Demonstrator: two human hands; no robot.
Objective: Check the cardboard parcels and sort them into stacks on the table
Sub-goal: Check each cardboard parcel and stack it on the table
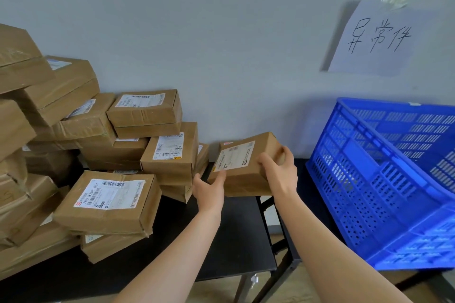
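From nine o'clock to near the centre, piled parcels (105,204) crowd the black table (236,241). Just right of centre I hold one small parcel (248,174) tilted above the table's right end. My left hand (209,190) pinches its near left corner, thumb on the label and fingers probably underneath, out of sight, while my right hand (280,170) clasps its right end, fingers curled over the far edge. At three o'clock stands a blue crate (384,179), and a handwritten paper sign (374,37) hangs on the wall at one o'clock.
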